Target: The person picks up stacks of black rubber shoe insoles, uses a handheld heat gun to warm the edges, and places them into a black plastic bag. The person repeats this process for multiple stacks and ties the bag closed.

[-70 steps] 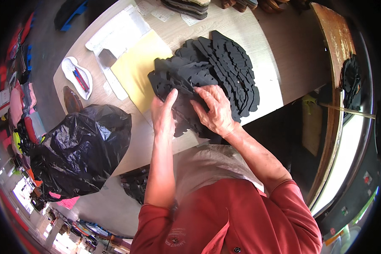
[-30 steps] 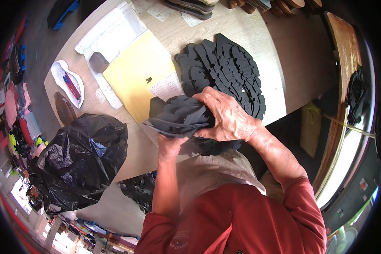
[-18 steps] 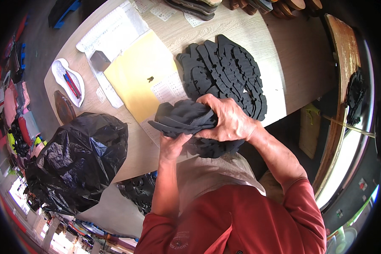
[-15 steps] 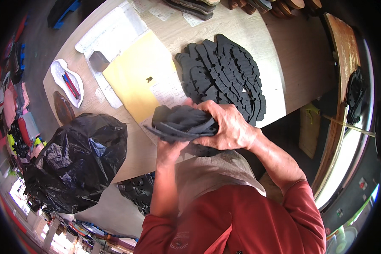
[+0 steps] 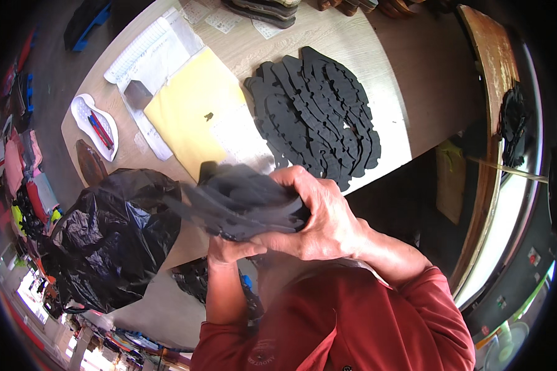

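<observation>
Both my hands hold a stack of thin black foam pieces (image 5: 247,204) above the near edge of the table. My right hand (image 5: 328,213) is closed round the stack's right end, thumb along the near side. From below, my left hand (image 5: 232,248) grips it, with most of its fingers hidden behind the pieces. The stack's left end is smeared by motion and fans out toward a black plastic bag (image 5: 120,229). Beyond my right hand, a broad pile of similar black notched pieces (image 5: 315,111) lies overlapping in rows on the table.
Left of the pile lie a yellow sheet (image 5: 195,102) and white papers. A white sole-shaped tray (image 5: 83,111) holds pens, with a brown shoe-shaped piece (image 5: 91,162) nearby. More soles (image 5: 263,12) sit at the far edge. A wooden board (image 5: 486,49) stands at right.
My hands have brought the stack left and nearer to me, and its left end now spreads toward the bag. The view has shifted slightly.
</observation>
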`<state>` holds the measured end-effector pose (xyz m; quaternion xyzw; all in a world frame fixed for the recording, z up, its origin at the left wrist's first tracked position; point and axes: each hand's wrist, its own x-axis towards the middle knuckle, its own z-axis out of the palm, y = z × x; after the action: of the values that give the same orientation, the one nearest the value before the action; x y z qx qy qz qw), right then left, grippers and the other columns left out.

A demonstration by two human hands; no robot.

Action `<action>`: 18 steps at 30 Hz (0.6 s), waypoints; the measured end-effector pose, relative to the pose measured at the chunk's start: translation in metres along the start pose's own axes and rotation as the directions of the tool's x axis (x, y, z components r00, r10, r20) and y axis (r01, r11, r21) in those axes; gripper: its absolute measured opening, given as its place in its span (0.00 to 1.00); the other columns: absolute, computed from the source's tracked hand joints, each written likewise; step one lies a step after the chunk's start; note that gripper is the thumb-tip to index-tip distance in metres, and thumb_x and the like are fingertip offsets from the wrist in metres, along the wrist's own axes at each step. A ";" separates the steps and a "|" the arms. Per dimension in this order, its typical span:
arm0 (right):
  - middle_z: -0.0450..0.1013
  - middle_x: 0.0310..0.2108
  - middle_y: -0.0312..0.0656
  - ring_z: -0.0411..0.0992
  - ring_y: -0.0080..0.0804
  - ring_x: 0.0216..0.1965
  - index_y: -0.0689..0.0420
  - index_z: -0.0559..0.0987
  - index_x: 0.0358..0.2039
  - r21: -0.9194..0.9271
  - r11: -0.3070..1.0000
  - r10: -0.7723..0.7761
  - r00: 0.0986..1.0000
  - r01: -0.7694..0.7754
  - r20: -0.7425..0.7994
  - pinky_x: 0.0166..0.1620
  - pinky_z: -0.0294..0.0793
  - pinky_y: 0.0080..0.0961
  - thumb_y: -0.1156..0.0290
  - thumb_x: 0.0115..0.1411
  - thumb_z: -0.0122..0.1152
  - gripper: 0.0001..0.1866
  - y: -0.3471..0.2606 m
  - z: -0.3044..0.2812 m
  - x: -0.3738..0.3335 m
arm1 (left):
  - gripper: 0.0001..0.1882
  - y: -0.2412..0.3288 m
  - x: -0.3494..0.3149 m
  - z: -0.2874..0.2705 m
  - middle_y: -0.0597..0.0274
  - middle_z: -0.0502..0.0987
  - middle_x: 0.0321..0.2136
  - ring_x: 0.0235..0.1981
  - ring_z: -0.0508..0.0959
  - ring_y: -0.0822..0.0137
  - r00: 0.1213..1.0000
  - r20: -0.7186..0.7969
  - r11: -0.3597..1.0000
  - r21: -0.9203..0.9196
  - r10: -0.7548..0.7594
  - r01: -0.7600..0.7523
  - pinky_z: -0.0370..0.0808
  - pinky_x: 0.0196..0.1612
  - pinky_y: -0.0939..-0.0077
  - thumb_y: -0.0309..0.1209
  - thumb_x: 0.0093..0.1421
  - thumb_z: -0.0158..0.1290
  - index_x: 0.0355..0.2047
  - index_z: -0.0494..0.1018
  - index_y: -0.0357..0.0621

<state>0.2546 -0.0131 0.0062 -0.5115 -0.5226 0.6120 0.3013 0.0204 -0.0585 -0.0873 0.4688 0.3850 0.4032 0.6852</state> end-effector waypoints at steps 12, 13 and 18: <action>0.70 0.61 0.53 0.70 0.44 0.63 0.61 0.59 0.73 -0.117 0.988 -0.106 0.994 0.105 -0.003 0.66 0.68 0.36 0.59 0.44 0.87 0.60 0.002 -0.026 0.002 | 0.41 0.009 0.008 0.064 0.50 0.72 0.60 0.57 0.76 0.55 0.910 -0.119 0.658 -0.728 -0.396 0.191 0.75 0.60 0.61 0.34 0.57 0.64 0.68 0.60 0.36; 0.71 0.61 0.51 0.70 0.42 0.63 0.61 0.59 0.72 -0.128 0.988 -0.089 0.996 0.092 0.023 0.66 0.67 0.36 0.59 0.44 0.87 0.60 0.000 -0.034 -0.002 | 0.41 0.013 0.008 0.067 0.50 0.72 0.60 0.58 0.76 0.54 0.922 -0.133 0.637 -0.758 -0.364 0.142 0.76 0.60 0.60 0.34 0.57 0.64 0.68 0.59 0.36; 0.74 0.59 0.52 0.72 0.40 0.61 0.64 0.62 0.70 -0.046 0.997 -0.055 0.998 0.057 0.026 0.64 0.71 0.35 0.61 0.47 0.85 0.56 -0.004 -0.044 -0.033 | 0.37 0.043 0.015 0.076 0.50 0.74 0.57 0.55 0.78 0.55 0.937 -0.106 0.683 -0.712 -0.333 0.162 0.77 0.57 0.62 0.33 0.59 0.61 0.67 0.62 0.36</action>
<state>0.3054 -0.0272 0.0229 -0.4960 -0.5546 0.5971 0.2997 0.0870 -0.0596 -0.0287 0.0719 0.3411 0.4714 0.8101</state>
